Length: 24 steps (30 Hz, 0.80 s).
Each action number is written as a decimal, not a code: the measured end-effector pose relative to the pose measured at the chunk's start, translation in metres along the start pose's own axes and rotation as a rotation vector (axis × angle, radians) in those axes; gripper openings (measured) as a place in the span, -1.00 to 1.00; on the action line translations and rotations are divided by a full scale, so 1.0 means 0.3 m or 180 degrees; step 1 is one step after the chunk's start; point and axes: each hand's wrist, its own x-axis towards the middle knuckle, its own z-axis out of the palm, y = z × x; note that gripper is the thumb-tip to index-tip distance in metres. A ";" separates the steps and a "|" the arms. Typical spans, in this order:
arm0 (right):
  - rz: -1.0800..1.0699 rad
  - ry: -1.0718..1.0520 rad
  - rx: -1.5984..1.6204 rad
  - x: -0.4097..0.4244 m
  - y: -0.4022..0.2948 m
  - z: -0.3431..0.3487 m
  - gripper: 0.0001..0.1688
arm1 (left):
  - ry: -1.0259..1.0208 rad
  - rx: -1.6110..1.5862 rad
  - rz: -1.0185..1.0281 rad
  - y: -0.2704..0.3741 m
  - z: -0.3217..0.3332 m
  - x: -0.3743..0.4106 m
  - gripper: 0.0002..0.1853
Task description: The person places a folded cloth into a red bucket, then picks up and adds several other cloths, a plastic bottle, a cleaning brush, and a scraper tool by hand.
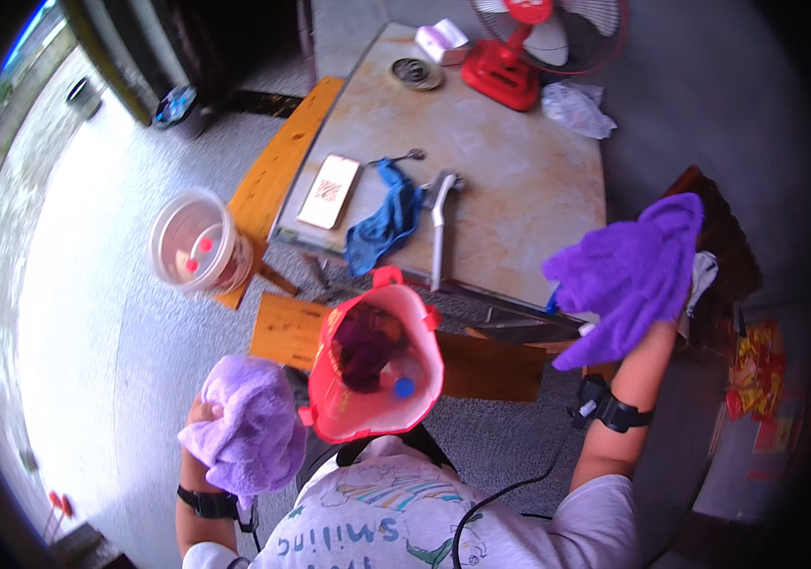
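Note:
My left hand (202, 412) grips a crumpled light-purple plush towel (252, 427) at the lower left. A darker purple towel (622, 270) is bunched over my right hand, which grips it beyond the table's right corner. That towel covers the fingers; below it my right wrist (661, 334) shows. Between my arms, in front of my body, a red bag (327, 405) with a pale lining stands with its mouth open. Inside the bag lie dark purple cloth (370, 341) and something with a blue round cap (404, 387).
A stone-patterned table (512, 178) holds a blue cloth (394, 213), a grey-handled tool (439, 227), a card with a printed code (330, 190) and a red fan (501, 75). A clear plastic bucket (192, 213) stands on a wooden bench (270, 167). Another bench (284, 331) is partly behind the bag.

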 end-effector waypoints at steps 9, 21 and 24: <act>0.0232 -0.2155 0.0135 -0.265 0.069 0.112 -0.36 | 0.0122 -0.0170 -0.0096 0.007 -0.052 -0.084 -0.45; -0.0563 -0.1095 -0.1418 -0.116 0.070 0.225 -0.53 | 0.0087 -0.0278 -0.0124 -0.005 -0.065 -0.094 -0.48; -0.0816 -0.1069 -0.1819 -0.073 0.109 0.236 -0.56 | 0.0098 -0.0303 -0.0155 -0.010 -0.064 -0.096 -0.49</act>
